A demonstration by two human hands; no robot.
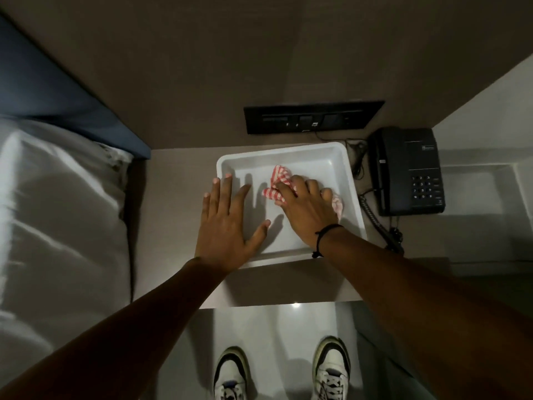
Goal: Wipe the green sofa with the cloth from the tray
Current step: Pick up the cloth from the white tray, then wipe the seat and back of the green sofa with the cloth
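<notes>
Right hand (305, 209) curled over cloth (278, 180)

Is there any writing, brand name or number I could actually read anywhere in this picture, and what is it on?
Keypad digits on the black telephone: laid out like a dial pad, but too small to read with confidence.
Small logo on the telephone's upper right: blurred, unreadable.
Labels beside the keypad buttons: too small to read.
Black switch panel on the wall: no legible markings.
White tray, striped cloth, shoes: no text visible.
</notes>
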